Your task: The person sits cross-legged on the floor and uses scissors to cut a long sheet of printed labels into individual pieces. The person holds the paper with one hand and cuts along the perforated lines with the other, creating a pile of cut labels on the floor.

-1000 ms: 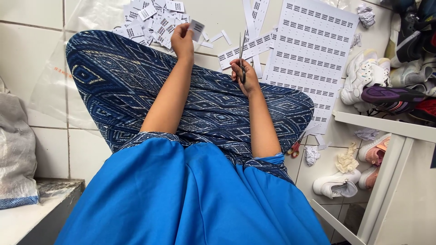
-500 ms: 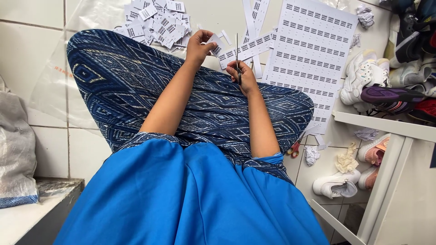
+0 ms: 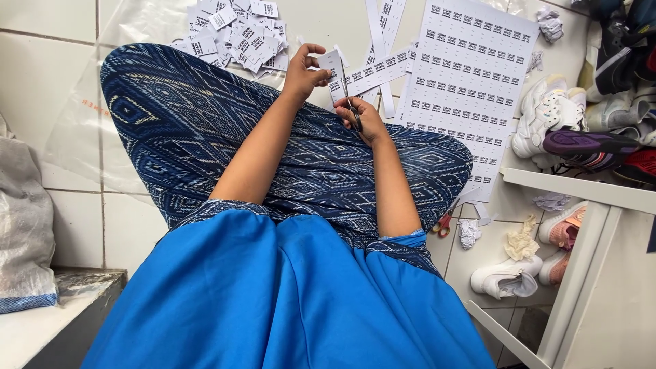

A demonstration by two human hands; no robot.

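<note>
Right hand (image 3: 365,119) is gripping scissors (image 3: 350,96), left hand (image 3: 304,68) pinching the label strip (image 3: 372,72) right at the blades. Fingers that close could get nicked, or the cut wanders.

- Your right hand (image 3: 365,121) wraps the handles of the scissors (image 3: 350,96), so you cannot see the grips or how far the blades stand apart.
- The paper strip (image 3: 369,74) passes behind the blades; the cut edge is hidden.
- The print on the label sheet (image 3: 471,82) and on the pile of cut labels (image 3: 232,34) is too small to read.
- The top edge cuts off the pile and the sheet.
- Your patterned lap hides the floor below your forearms.
- The right edge crops the shoes (image 3: 581,130).
- A small red object (image 3: 443,224) peeks from under your knee; its kind is unclear.
</note>
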